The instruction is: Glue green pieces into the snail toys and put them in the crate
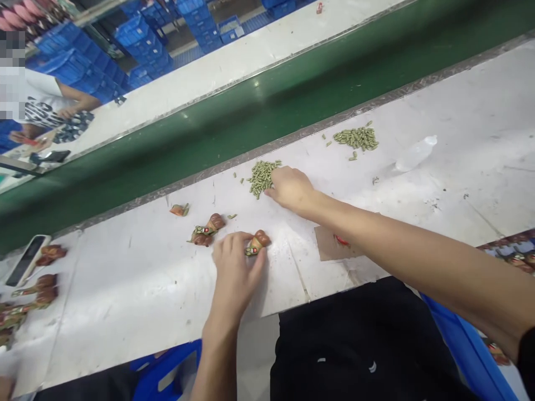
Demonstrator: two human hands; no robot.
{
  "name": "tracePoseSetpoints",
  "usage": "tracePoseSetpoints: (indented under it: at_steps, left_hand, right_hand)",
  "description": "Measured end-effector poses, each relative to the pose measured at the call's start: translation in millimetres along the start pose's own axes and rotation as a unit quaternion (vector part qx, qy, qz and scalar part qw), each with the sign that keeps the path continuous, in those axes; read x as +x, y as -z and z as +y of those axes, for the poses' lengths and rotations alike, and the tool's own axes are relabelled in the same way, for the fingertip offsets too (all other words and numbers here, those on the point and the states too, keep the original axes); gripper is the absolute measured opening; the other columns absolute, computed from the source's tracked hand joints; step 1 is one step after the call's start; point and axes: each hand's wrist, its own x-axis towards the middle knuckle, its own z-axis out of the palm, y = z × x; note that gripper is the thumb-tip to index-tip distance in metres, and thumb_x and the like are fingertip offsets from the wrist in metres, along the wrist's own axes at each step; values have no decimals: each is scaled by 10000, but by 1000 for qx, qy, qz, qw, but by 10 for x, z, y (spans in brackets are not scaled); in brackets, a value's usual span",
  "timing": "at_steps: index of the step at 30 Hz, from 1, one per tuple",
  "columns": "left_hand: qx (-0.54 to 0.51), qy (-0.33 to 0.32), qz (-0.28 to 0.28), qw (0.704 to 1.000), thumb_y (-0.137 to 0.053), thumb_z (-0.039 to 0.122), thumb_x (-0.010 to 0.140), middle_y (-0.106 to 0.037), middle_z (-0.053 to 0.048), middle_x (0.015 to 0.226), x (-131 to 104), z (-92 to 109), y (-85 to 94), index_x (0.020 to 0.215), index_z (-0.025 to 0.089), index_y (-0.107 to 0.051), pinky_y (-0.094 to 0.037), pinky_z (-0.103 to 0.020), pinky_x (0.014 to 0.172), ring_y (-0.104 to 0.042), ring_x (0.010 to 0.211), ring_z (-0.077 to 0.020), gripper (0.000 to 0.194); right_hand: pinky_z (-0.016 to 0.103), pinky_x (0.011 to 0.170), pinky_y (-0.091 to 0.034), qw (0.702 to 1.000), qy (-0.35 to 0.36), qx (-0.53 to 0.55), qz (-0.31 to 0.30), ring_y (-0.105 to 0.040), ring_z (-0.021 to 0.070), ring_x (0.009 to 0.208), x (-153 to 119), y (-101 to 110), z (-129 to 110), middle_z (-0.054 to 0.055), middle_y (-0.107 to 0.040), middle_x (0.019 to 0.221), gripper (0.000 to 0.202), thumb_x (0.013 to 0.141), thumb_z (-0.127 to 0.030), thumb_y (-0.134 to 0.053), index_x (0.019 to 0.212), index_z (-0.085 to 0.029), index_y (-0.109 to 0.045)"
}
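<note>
A small brown and green figurine (259, 239) with a red and white spot is held between the thumb and fingers of my left hand (234, 266), just above the white tabletop. My right hand (292, 189) reaches across to a pile of small green cylindrical pieces (261, 177). Its fingers are curled in at the pile's right edge; their tips are partly hidden, and whatever they pinch does not show. Left of my left hand lie two more brown and green figurines (204, 229). Farther left is a small orange and green piece (179, 210).
A second green pile (357, 138) and a clear plastic bottle (416, 154) lie to the right. Under my right forearm is a brown cardboard piece (328, 245). A phone (28, 259) and several figurines sit far left. Beyond the green belt (234, 120), a person (45, 100) works.
</note>
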Motion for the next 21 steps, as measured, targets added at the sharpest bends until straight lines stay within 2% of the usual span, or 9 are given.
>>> tracePoseSetpoints:
  at_steps: [4, 8, 11, 13, 15, 17, 19, 21]
  left_hand:
    - [-120, 39, -18, 992, -748, 268, 967, -780, -105, 1147, -207, 206, -134, 1139, 259, -642, -534, -530, 1042, -720, 1147, -347, 202]
    - [-261, 82, -20, 962, -727, 271, 980, -746, -72, 1217, -308, 336, -203, 1244, 275, -582, -591, -406, 950, -768, 1127, -262, 301]
    - [-345, 100, -60, 932, -749, 292, 969, -711, -54, 1182, -311, 427, -210, 1361, 278, -639, -601, -347, 844, -760, 1023, -225, 407]
    - [-410, 111, -94, 900, -766, 357, 988, -716, -51, 1122, -310, 508, -223, 1354, 269, -704, -611, -342, 816, -745, 965, -222, 381]
    - [-472, 123, -111, 866, -749, 446, 1054, -726, -45, 1072, -331, 616, -253, 1282, 263, -744, -616, -332, 783, -729, 906, -211, 293]
    - [-511, 125, -107, 844, -743, 471, 1110, -738, -27, 1033, -379, 745, -296, 1222, 271, -745, -595, -300, 716, -712, 831, -186, 230]
    - [-522, 112, -115, 838, -755, 415, 1139, -742, 7, 950, -435, 877, -337, 1176, 281, -734, -573, -276, 688, -703, 772, -163, 141]
    - [-522, 99, -140, 835, -743, 349, 1154, -734, 30, 865, -475, 991, -370, 1130, 281, -738, -562, -267, 687, -696, 734, -151, 73]
  right_hand:
    - [410, 895, -608, 999, -47, -17, -14, -820, 380, 1050, 105, -64, -105, 235, -855, 1140, 169, 1041, -25, -697, 1090, -106, -836]
    - [441, 937, -615, 999, -28, -7, -26, -816, 395, 1081, 9, -4, -67, 233, -855, 1147, 290, 932, 102, -653, 1022, -90, -849]
    - [423, 989, -621, 1000, -1, 19, -22, -813, 341, 1107, -209, 125, -22, 172, -866, 1117, 268, 995, 51, -663, 997, -119, -869]
    - [400, 922, -641, 995, 7, 95, -23, -820, 286, 999, -479, 228, -1, 120, -872, 1043, 242, 1065, -37, -694, 962, -154, -879]
    - [366, 782, -651, 970, -1, 243, -27, -802, 234, 831, -849, 313, 26, 69, -863, 933, 200, 1081, -120, -768, 929, -185, -880]
    - [319, 644, -629, 916, -27, 400, -30, -761, 197, 694, -1269, 356, 67, 22, -825, 804, 113, 1041, -188, -864, 933, -209, -887]
    - [278, 553, -599, 867, -64, 494, -16, -718, 171, 607, -1665, 353, 117, -10, -770, 698, 58, 1008, -246, -914, 955, -227, -905]
    - [251, 514, -581, 839, -99, 534, 22, -689, 150, 562, -1982, 321, 164, -15, -756, 673, 34, 992, -265, -922, 970, -240, -927]
